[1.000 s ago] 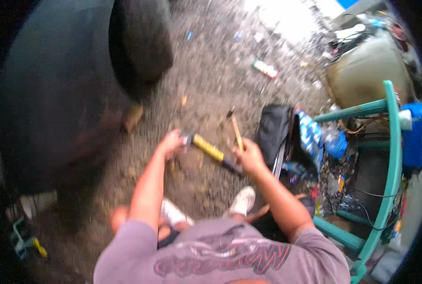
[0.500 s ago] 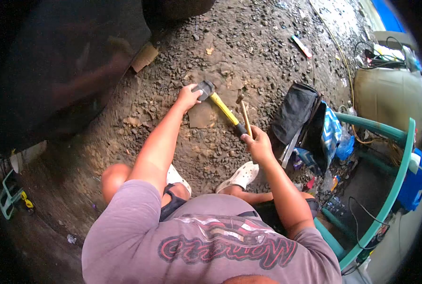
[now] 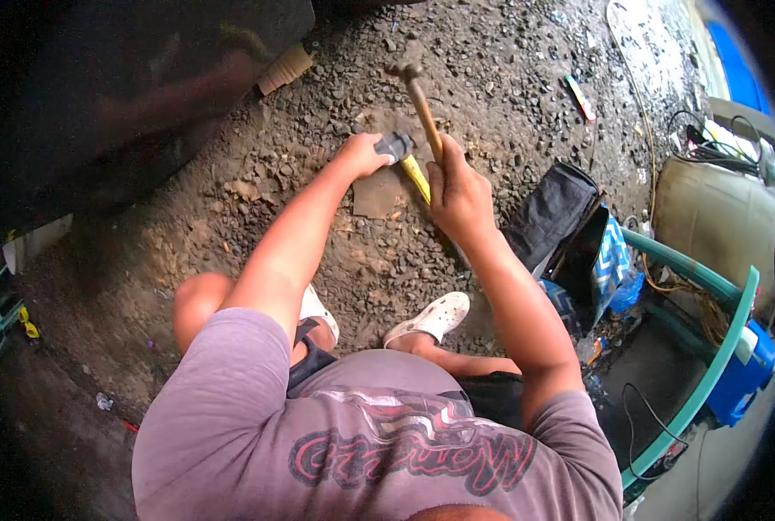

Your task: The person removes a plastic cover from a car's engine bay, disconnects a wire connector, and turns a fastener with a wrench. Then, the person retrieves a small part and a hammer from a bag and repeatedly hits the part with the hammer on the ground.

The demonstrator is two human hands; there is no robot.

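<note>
A sledgehammer with a dark head and yellow handle lies on the stony ground. My left hand is closed at the near left end of its head. A small pale bit shows by the thumb, too small to name. My right hand grips a hammer by its wooden handle, with its metal head raised beyond the sledgehammer. That hand and forearm hide the lower part of the yellow handle. A flat brownish piece lies on the ground just below my left hand.
To the right are a black bag, a green curved frame, a pale plastic container and a blue box. A large dark object fills the upper left. Loose gravel covers the ground.
My right hand has lifted the hammer up and away from me, so it now covers part of the sledgehammer's handle. My left hand stays at the sledgehammer's head. The view has shifted slightly.
</note>
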